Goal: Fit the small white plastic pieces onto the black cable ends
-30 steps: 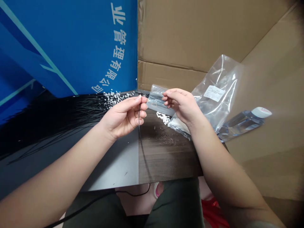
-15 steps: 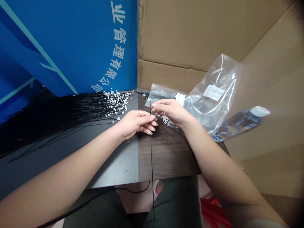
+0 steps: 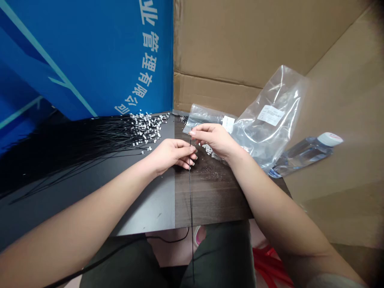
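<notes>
A thin black strand (image 3: 190,200) stands almost upright in the view, its long axis running from the grip straight toward the person and downward. Its upper tip sits at the grip, and its length falls past the near edge of the table toward the person's lap, where it fades against dark trousers (image 3: 222,256). The right hand (image 3: 213,140) is nearer that tip: thumb and forefinger (image 3: 194,132) press together on the strand's top end, with the other fingers curled behind them. The left hand (image 3: 171,154) sits just below and to the left of that pinch, its fingers bunched and their tips (image 3: 193,157) right beside the strand; whether they clamp it or only touch it cannot be told. Left of the grip, a mass of similar black strands (image 3: 90,146) fans across a dark table top (image 3: 141,204), with small white plastic pieces (image 3: 147,128) heaped at its end. Just beyond the right hand lies a flat clear plastic bag (image 3: 202,118), and to the right of the grip a larger clear bag (image 3: 271,140) carries a white label (image 3: 271,115). A few loose white pieces (image 3: 208,150) lie just under the right hand.
</notes>
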Available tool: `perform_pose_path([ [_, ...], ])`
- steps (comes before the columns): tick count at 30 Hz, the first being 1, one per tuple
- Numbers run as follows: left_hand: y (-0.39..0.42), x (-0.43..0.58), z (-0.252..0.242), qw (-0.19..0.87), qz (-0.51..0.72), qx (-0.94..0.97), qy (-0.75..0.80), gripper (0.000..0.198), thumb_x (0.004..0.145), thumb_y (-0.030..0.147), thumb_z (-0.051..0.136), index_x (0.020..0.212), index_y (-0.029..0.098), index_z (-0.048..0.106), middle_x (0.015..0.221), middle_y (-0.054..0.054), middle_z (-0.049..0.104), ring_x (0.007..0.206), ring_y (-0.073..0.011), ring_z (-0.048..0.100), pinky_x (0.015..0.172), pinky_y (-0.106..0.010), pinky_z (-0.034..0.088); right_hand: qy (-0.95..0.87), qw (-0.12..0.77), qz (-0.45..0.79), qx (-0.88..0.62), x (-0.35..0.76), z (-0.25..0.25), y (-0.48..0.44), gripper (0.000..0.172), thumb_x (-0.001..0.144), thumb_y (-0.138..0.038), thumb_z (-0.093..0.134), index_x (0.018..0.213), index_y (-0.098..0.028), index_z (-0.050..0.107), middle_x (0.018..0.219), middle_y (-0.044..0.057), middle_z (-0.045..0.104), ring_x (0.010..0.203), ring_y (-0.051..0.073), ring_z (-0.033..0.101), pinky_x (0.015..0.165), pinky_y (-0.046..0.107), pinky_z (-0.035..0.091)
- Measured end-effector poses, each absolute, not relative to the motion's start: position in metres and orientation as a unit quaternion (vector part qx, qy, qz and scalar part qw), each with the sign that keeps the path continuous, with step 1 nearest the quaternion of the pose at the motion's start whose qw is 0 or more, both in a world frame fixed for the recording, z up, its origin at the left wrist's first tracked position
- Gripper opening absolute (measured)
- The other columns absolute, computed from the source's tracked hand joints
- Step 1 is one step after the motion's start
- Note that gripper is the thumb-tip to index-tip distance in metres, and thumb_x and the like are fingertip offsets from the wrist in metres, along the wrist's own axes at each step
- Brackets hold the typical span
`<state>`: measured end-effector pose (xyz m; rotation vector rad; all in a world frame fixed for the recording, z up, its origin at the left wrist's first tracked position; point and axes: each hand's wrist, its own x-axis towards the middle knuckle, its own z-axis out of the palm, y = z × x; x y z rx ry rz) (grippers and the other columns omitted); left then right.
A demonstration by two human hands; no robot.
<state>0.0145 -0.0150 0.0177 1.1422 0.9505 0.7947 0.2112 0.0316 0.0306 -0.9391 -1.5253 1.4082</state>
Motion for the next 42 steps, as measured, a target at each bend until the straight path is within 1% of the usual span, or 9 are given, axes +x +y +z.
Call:
perform_pose_path([
  [4,-0.0147,0.0158,0.0174,0.654,0.346,0.511,0.437,0.02,0.087,0.03,0.083,0.084,0.011,0.076,0.087,-0.011,0.078,0.068,-0.0159,0.074,0.063,-0.028,0.063,-0.612,0.424,0.548,-0.381,0.2094,0.0326,0.0294,0.031,0.073,-0.043,0.094,0.079,-0.018,0.077,0.084,0.001,0.072,0.07,0.012,0.057,0.07,0.029,0.046],
  [11,-0.0166,0.017,0.0149,0.644,0.339,0.525,0.441,0.022,0.088,0.032,0.082,0.083,0.011,0.076,0.087,-0.011,0.078,0.069,-0.0156,0.074,0.062,-0.028,0.062,-0.604,0.439,0.545,-0.382,0.2075,0.0322,0.0294,0.033,0.071,-0.044,0.094,0.079,-0.018,0.075,0.081,0.0,0.07,0.068,0.012,0.055,0.07,0.031,0.046],
  [17,-0.0152,0.0167,0.0124,0.641,0.342,0.526,0.443,0.023,0.087,0.033,0.082,0.083,0.011,0.075,0.088,-0.012,0.079,0.069,-0.0165,0.074,0.062,-0.029,0.062,-0.613,0.443,0.537,-0.374,0.2067,0.0331,0.028,0.031,0.073,-0.042,0.093,0.079,-0.018,0.075,0.079,0.0,0.069,0.068,0.011,0.055,0.07,0.031,0.047],
  [21,-0.0154,0.0172,0.0142,0.636,0.371,0.516,0.437,0.022,0.087,0.033,0.083,0.091,0.012,0.076,0.09,-0.011,0.079,0.07,-0.0166,0.075,0.064,-0.029,0.062,-0.622,0.44,0.534,-0.367,0.2063,0.034,0.0268,0.028,0.075,-0.041,0.091,0.081,-0.018,0.075,0.081,0.0,0.069,0.07,0.012,0.057,0.073,0.031,0.049],
  [25,-0.0158,0.0169,0.0163,0.627,0.42,0.499,0.426,0.023,0.088,0.034,0.083,0.098,0.014,0.076,0.091,-0.008,0.079,0.07,-0.0152,0.075,0.071,-0.031,0.064,-0.635,0.432,0.534,-0.353,0.2052,0.0336,0.0258,0.025,0.077,-0.039,0.089,0.082,-0.018,0.076,0.081,0.001,0.07,0.075,0.014,0.061,0.078,0.033,0.052],
  [28,-0.0155,0.0164,0.0167,0.622,0.438,0.494,0.422,0.024,0.086,0.035,0.084,0.095,0.014,0.075,0.088,-0.006,0.078,0.068,-0.0143,0.074,0.071,-0.031,0.063,-0.64,0.431,0.534,-0.346,0.2047,0.0325,0.0256,0.027,0.077,-0.041,0.089,0.082,-0.018,0.075,0.082,0.001,0.071,0.078,0.015,0.063,0.081,0.035,0.053],
  [32,-0.0155,0.0172,0.0176,0.615,0.444,0.491,0.427,0.025,0.084,0.035,0.086,0.09,0.014,0.073,0.083,-0.005,0.076,0.065,-0.0133,0.072,0.069,-0.03,0.062,-0.635,0.433,0.536,-0.348,0.2048,0.0315,0.0258,0.027,0.077,-0.041,0.09,0.082,-0.018,0.075,0.081,0.001,0.071,0.077,0.015,0.062,0.081,0.034,0.052],
  [35,-0.0157,0.0181,0.0176,0.609,0.445,0.493,0.434,0.024,0.084,0.034,0.086,0.089,0.014,0.073,0.082,-0.004,0.076,0.065,-0.0129,0.072,0.068,-0.029,0.061,-0.636,0.434,0.534,-0.349,0.2047,0.0313,0.0259,0.028,0.077,-0.041,0.09,0.085,-0.018,0.076,0.083,0.001,0.071,0.078,0.015,0.062,0.081,0.034,0.052],
  [42,-0.0153,0.0182,0.0167,0.605,0.444,0.495,0.438,0.024,0.084,0.035,0.085,0.088,0.014,0.073,0.083,-0.005,0.076,0.066,-0.0134,0.072,0.069,-0.03,0.061,-0.642,0.436,0.522,-0.354,0.2033,0.0325,0.0254,0.029,0.076,-0.042,0.09,0.083,-0.018,0.075,0.083,0.001,0.07,0.079,0.015,0.062,0.082,0.035,0.052],
])
